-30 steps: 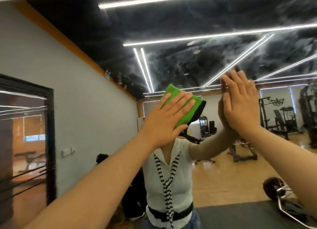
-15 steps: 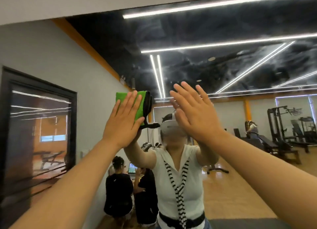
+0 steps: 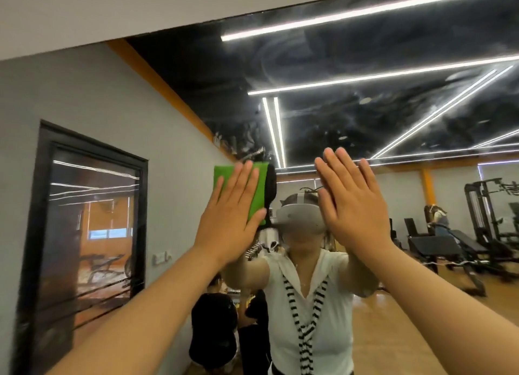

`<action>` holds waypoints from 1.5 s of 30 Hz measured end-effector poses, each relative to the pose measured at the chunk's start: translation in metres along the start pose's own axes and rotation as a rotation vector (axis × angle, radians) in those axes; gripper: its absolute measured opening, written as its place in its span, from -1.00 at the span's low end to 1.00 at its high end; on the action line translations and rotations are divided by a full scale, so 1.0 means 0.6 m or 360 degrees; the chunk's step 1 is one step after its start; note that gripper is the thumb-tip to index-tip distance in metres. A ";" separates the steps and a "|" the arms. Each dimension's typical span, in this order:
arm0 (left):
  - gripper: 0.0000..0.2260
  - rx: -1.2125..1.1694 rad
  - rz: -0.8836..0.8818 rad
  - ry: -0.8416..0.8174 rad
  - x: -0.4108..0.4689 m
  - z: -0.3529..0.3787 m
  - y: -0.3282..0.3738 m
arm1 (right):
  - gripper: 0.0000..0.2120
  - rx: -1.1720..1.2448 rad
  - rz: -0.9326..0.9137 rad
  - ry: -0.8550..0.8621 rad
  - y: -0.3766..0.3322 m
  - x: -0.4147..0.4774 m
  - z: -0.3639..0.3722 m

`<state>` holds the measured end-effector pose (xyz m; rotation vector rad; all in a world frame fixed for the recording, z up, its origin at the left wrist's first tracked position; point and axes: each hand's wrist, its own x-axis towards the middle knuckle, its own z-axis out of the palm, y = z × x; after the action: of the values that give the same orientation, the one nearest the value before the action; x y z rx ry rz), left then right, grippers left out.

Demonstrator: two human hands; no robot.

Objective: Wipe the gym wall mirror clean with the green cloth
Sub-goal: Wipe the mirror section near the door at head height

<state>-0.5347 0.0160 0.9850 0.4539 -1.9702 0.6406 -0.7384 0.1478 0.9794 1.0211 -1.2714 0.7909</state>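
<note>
The left hand (image 3: 230,220) is raised and laid flat on the cloth (image 3: 262,189), pressing it against the mirror (image 3: 365,121). Its fingers (image 3: 241,183) are straight and slightly spread, pointing up, and the thumb lies along the cloth's lower right edge. Nothing is curled round the cloth; only the flat palm pins it to the glass.

The cloth is green and folded into an upright rectangle with a dark strip down its right side. It sits high on the mirror, left of the reflected head, and shows past the fingertips and on both sides of the hand.

The right hand (image 3: 354,206) is up at the same height, just right of the left. It lies flat with straight fingers close together, palm toward the glass, and holds nothing. Whether it actually touches the mirror I cannot tell.

The glass reflects a person in a white shirt (image 3: 309,304) with a striped tie (image 3: 306,327) and a headset (image 3: 299,217), both arms reaching forward. Behind are gym machines (image 3: 483,220) on a wooden floor (image 3: 421,332), a dark ceiling with light strips (image 3: 365,78), and a black-framed door (image 3: 84,234) in a grey wall on the left.
</note>
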 end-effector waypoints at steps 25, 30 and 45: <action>-0.39 -0.0194 -0.0201 0.0197 0.114 -0.040 0.011 | -0.50 0.0069 -0.0039 0.0037 0.006 0.000 -0.002; -0.36 0.0016 0.0063 0.0078 -0.023 0.018 0.020 | -0.50 0.0106 -0.0040 0.0033 0.004 -0.001 -0.006; -0.38 -0.0174 -0.0214 0.0298 0.109 -0.017 -0.005 | -0.50 0.0050 -0.0050 0.0057 0.006 -0.003 0.000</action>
<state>-0.5556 0.0167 1.0480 0.4386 -1.7710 0.4708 -0.7420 0.1493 0.9782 1.0450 -1.2131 0.8041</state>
